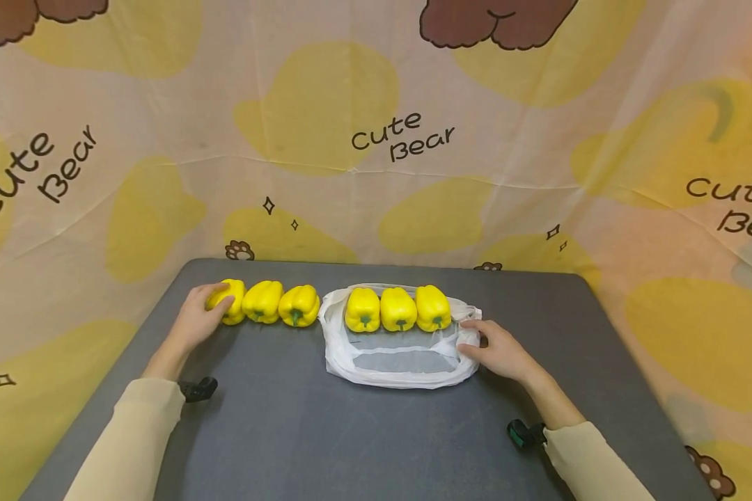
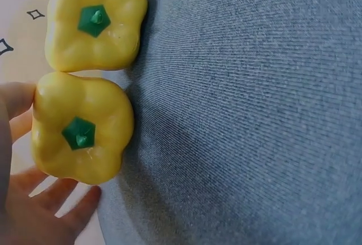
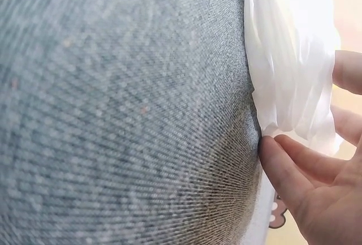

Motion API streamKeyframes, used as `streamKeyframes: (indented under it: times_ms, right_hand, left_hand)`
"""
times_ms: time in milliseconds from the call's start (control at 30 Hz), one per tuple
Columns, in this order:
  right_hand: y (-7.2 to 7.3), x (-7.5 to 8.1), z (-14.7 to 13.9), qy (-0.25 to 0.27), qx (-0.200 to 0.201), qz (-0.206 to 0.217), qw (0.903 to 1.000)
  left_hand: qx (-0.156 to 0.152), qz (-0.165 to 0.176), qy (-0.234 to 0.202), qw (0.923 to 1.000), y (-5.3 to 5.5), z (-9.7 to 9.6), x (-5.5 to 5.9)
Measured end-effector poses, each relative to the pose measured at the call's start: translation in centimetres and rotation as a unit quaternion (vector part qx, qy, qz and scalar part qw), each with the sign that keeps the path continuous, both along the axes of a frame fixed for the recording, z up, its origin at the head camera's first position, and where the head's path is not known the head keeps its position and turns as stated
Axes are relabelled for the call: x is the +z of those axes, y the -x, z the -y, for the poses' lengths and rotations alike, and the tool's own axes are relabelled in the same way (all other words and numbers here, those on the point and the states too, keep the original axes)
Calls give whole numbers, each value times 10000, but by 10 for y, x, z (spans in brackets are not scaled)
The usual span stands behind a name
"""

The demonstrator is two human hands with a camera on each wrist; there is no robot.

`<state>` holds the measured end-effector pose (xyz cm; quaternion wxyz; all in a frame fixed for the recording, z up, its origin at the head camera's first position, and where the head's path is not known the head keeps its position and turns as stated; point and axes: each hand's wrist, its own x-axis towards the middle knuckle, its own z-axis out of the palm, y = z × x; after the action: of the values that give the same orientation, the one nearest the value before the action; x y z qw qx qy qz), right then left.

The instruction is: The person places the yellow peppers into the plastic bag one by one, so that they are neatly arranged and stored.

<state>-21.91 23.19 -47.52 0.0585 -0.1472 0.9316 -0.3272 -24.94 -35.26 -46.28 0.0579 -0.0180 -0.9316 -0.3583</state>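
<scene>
peppers, six glossy yellow plastic bell peppers with green stems, lie in one row across the far side of a dark grey cloth-covered table (image 1: 288, 431). three sit on the bare cloth at the left; three sit inside a white mesh-bottomed fabric bag (image 1: 401, 365) that lies flat and open at the middle.

the person's left hand (image 1: 197, 320) is cupped around the leftmost yellow pepper (image 1: 228, 300), fingers curled over its top and far side. in the left wrist view the same pepper (image 2: 79, 129) rests against the palm, fingertips (image 2: 85, 200) spread under it, so it reads as a loose grasp rather than a tight squeeze. its neighbour, the second yellow pepper (image 1: 262, 300), touches it, and the third yellow pepper (image 1: 299, 305) touches that one in turn.

the right hand (image 1: 498, 351) rests on the table at the bag's right edge, fingers bent around the bunched white rim. the right wrist view shows its fingers (image 3: 294, 166) pressed to the fabric fold, seemingly pinning the bag and keeping its mouth spread so peppers can go in.

small dark camera mounts (image 1: 199, 388) sit at both wrists, above cream sleeves (image 1: 131, 445). a cream and yellow "cute bear" printed backdrop (image 1: 376, 139) hangs behind the table.
</scene>
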Motion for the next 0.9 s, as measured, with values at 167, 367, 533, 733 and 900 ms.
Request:
streamKeyframes:
  times_ms: [167,367,533,733,900]
  right_hand:
    - [0,0,0,-2,-12,-14,10000]
    - [1,-2,0,-18,-46,-13,10000]
    - [1,-2,0,-41,-50,32,10000]
    - [0,-1,0,-39,-42,22,10000]
    - [0,-2,0,-13,4,-28,10000]
  left_hand:
    - [68,113,-143,9998,-1,1,-1]
    - [333,100,-345,9988,-2,2,-1]
    - [528,-91,-252,9982,-4,4,4]
    - [570,-453,-146,9972,-8,1,16]
    - [590,-645,-102,9961,-10,-4,28]
